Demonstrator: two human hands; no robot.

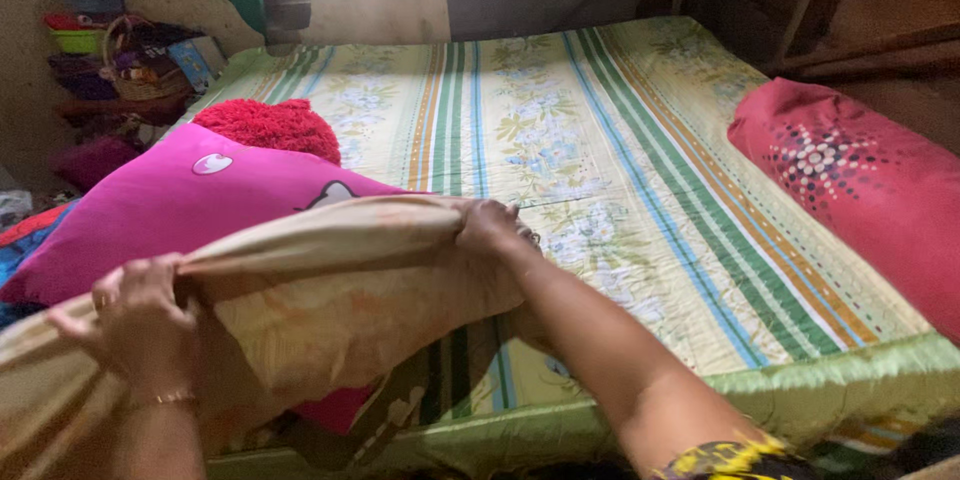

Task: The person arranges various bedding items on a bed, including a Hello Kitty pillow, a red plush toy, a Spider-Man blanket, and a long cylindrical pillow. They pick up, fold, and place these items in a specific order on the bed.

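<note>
Smooth tan cloth (330, 310) gripped along top edge by left hand (140, 315) and right hand (490, 230), lower left; striped bedsheet (600, 160) flat, uncovered mid-frame to far edge.

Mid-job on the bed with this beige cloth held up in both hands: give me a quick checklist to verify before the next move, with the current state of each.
1. Left hand grips the beige cloth along its top edge: ok, fingers closed on a gather of fabric.
2. Right hand grips the same edge: ok, fist closed on it.
3. Edge taut between the hands: ok, it runs almost straight.
4. Cloth clear of the pink pillow: not ok, it hangs over the pillow's near side.
5. Striped floral sheet flat: ok in the open part; under the cloth cannot tell.
6. Red bolster out of the way: ok, at the bed's right edge, apart from the cloth.
</note>
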